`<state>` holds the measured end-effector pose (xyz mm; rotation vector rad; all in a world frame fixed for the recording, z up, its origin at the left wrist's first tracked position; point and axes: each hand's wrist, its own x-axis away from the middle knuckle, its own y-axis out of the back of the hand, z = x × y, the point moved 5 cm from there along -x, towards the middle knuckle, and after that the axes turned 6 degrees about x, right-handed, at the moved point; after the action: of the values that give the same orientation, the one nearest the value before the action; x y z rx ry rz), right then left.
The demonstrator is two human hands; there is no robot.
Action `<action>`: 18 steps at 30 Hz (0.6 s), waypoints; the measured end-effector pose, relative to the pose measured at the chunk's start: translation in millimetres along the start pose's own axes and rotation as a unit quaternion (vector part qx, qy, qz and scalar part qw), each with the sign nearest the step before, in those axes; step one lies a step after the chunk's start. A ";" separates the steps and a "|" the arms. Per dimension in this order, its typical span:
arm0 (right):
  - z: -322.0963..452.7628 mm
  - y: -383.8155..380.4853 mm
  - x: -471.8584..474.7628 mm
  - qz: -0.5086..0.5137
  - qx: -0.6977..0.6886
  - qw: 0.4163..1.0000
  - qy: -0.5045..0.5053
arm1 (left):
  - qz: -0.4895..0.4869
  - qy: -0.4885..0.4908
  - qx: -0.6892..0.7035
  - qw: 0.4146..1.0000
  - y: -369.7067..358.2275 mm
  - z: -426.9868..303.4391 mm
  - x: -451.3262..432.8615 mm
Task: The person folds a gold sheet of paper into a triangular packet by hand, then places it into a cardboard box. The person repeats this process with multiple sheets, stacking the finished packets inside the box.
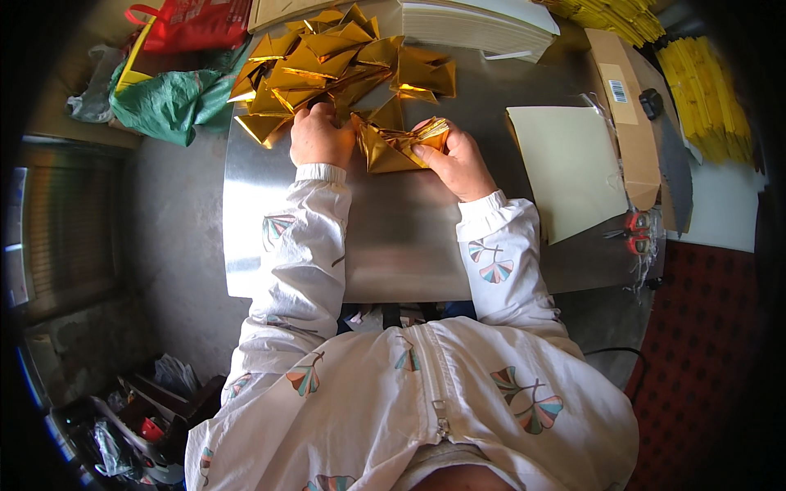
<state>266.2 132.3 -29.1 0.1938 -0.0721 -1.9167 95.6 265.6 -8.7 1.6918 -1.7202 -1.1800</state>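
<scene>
My right hand grips a bunch of folded gold foil paper pieces, thumb on the near side and fingers behind. To its left, my left hand reaches to the near edge of a heap of folded gold foil pieces. Its fingertips are hidden among the foil, so whether they pinch a piece is unclear. The heap lies loosely on a shiny metal tabletop, its pointed corners sticking out in several directions.
A stack of pale sheets lies to the right, beside a cardboard box and red-handled scissors. Behind is a thick paper stack. Yellow bundles stand far right. A green sack and red bag are at left.
</scene>
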 end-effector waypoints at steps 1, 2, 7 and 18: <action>-1.3 -0.5 -1.1 0.001 -0.010 1.000 -0.004 | 0.021 0.002 0.003 1.000 -3.5 0.3 -2.8; -2.2 0.2 -2.0 -0.004 -0.005 1.000 -0.004 | 0.044 0.004 0.003 0.999 -6.7 0.3 -6.9; -6.7 0.7 -3.4 -0.024 0.038 0.998 0.034 | 0.111 -0.019 0.126 0.986 -17.0 6.4 -0.9; -1.9 4.5 4.4 0.019 -0.057 0.998 0.029 | 0.421 -0.024 0.386 0.820 -11.4 -4.4 13.7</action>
<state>269.2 126.7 -30.7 0.1697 0.0731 -1.8696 103.6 252.7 -18.9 0.9307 -2.7598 -0.0883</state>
